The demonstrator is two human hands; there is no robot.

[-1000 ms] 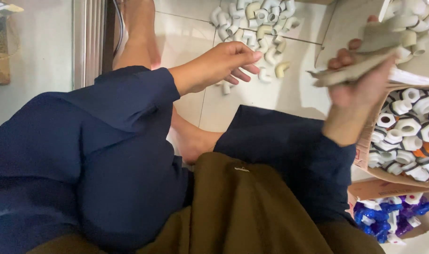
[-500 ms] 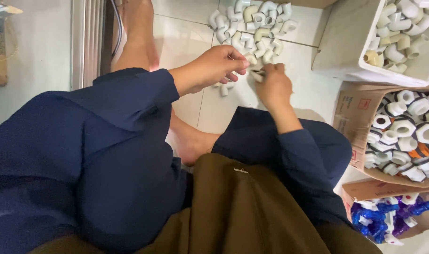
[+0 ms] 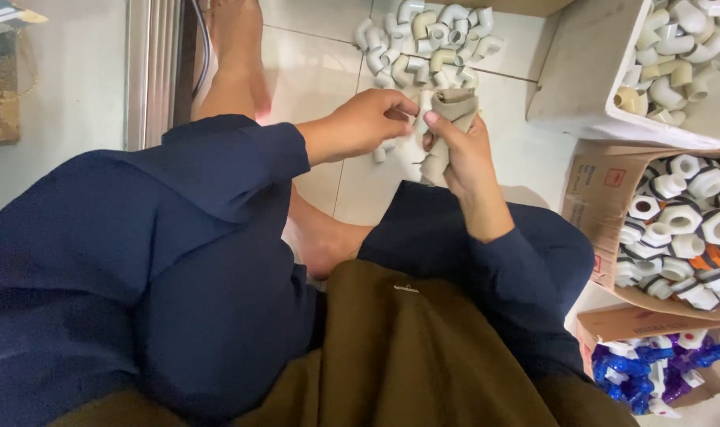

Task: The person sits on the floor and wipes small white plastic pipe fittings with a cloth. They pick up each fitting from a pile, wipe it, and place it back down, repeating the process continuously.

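Note:
I sit on a tiled floor with my legs in dark blue. My right hand (image 3: 464, 154) grips a beige elbow pipe fitting (image 3: 455, 103), thumb on its upper end. My left hand (image 3: 364, 122) reaches in from the left, and its curled fingertips pinch the left side of the same fitting. Both hands meet just in front of a pile of white and beige elbow fittings (image 3: 423, 39) on the floor. What lies under the left fingers is hidden.
A white bin (image 3: 589, 87) of elbow fittings stands at the upper right. Below it are a cardboard box (image 3: 593, 198) of white hexagonal fittings and a smaller box (image 3: 613, 324) of blue and purple parts. A metal door track (image 3: 150, 63) runs at the left.
My right hand has come down from the white bin to the floor pile, picked up a beige fitting and brought it to my left hand, which barely moved.

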